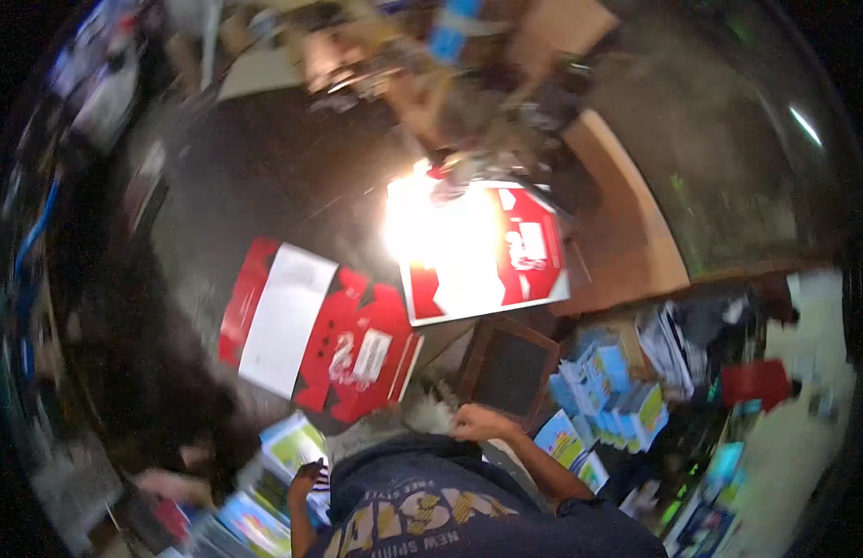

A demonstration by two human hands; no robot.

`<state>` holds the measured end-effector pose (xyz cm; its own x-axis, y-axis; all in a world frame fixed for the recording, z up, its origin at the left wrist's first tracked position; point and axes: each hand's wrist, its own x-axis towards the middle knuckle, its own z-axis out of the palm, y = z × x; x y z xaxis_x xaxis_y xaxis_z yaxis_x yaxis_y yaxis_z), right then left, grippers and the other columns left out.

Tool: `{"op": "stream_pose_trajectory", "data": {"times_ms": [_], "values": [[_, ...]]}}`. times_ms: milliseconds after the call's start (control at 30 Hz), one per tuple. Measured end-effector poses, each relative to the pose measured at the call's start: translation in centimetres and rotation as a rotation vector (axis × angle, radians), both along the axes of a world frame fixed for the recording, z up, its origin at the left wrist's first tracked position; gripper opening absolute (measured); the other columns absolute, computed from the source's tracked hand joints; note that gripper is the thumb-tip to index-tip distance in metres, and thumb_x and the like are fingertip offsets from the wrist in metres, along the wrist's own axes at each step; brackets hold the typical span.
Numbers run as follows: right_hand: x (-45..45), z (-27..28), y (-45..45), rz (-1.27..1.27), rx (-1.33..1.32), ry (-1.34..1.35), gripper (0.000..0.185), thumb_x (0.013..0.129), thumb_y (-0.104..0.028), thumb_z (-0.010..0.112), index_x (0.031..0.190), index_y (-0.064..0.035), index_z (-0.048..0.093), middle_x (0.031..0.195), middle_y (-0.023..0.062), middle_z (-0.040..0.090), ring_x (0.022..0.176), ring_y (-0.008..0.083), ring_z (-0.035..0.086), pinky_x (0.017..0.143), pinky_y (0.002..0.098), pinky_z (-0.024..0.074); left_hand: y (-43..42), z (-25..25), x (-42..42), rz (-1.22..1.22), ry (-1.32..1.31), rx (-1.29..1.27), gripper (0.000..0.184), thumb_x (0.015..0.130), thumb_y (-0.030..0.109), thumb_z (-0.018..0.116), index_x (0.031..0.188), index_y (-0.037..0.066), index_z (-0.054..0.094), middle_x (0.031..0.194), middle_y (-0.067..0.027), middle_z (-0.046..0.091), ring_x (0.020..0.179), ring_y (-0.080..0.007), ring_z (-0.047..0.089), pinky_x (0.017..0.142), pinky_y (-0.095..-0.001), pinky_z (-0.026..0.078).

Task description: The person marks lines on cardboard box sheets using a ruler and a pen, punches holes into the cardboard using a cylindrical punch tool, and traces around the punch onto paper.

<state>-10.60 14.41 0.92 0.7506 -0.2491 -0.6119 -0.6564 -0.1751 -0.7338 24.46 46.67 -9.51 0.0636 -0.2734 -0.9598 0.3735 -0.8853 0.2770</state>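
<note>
My left hand is low in the view, beside a green and blue printed booklet; its fingers are too dark and blurred to read. Near the front of my dark shirt, my right hand has its fingers curled together, and what they hold, if anything, is hidden. A red printed sheet with a white panel lies at an angle on the dark table. Behind it to the right is a red and white sheet, partly washed out by bright glare.
Piles of blue and green booklets stand at the right, near a dark framed panel. Brown board curves along the table's right side. Blurred arms of another person reach in from the far side. More booklets are at lower left.
</note>
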Motion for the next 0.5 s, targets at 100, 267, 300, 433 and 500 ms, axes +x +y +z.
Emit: {"op": "stream_pose_trajectory", "data": {"times_ms": [100, 267, 300, 433, 500], "values": [[1.6, 5.0, -2.6, -0.147, 0.225, 0.203, 0.038, 0.092, -0.029, 0.064, 0.078, 0.0067, 0.065, 0.056, 0.0025, 0.046, 0.052, 0.0145, 0.044, 0.050, 0.0369, 0.0386, 2.4, 0.2, -6.5, 0.146, -0.089, 0.026, 0.048, 0.097, 0.045, 0.062, 0.110, -0.001, 0.066, 0.095, -0.0147, 0.074, 0.078, -0.0257, 0.073, 0.070, -0.0412, 0.062], [1.4, 3.4, -8.1, -0.124, 0.210, 0.320, 0.038, 0.094, -0.029, 0.066, 0.079, 0.0056, 0.067, 0.056, 0.0029, 0.050, 0.052, 0.0134, 0.044, 0.050, 0.0354, 0.0391, -1.1, 1.2, -14.1, 0.377, -0.144, 0.034, 0.048, 0.098, 0.044, 0.061, 0.110, -0.002, 0.066, 0.096, -0.0151, 0.073, 0.080, -0.0263, 0.072, 0.071, -0.0416, 0.061], [2.5, 3.5, -9.5, -0.013, -0.014, 0.261, 0.038, 0.093, -0.031, 0.068, 0.082, 0.0049, 0.069, 0.057, 0.0066, 0.054, 0.053, 0.0145, 0.049, 0.051, 0.0358, 0.0414, -2.1, 1.1, -15.5, 0.417, -0.158, 0.041, 0.048, 0.098, 0.044, 0.061, 0.110, -0.002, 0.066, 0.096, -0.0151, 0.073, 0.080, -0.0265, 0.072, 0.071, -0.0417, 0.061], [10.2, 7.9, -16.4, 0.267, -0.294, 0.147, 0.036, 0.092, -0.035, 0.070, 0.092, 0.0012, 0.071, 0.071, 0.0205, 0.068, 0.063, 0.0335, 0.067, 0.061, 0.0428, 0.0533, -7.0, 1.4, -21.4, 0.615, -0.215, 0.078, 0.047, 0.098, 0.043, 0.061, 0.110, -0.002, 0.066, 0.097, -0.0154, 0.073, 0.081, -0.0270, 0.072, 0.072, -0.0420, 0.060], [12.2, 8.5, -19.2, 0.259, -0.267, 0.063, 0.031, 0.092, -0.033, 0.071, 0.095, -0.0017, 0.071, 0.065, 0.0158, 0.063, 0.060, 0.0260, 0.064, 0.059, 0.0395, 0.0509, -9.6, 1.1, -24.1, 0.683, -0.236, 0.092, 0.047, 0.098, 0.043, 0.061, 0.110, -0.002, 0.066, 0.097, -0.0156, 0.073, 0.082, -0.0272, 0.072, 0.073, -0.0422, 0.059]]}}
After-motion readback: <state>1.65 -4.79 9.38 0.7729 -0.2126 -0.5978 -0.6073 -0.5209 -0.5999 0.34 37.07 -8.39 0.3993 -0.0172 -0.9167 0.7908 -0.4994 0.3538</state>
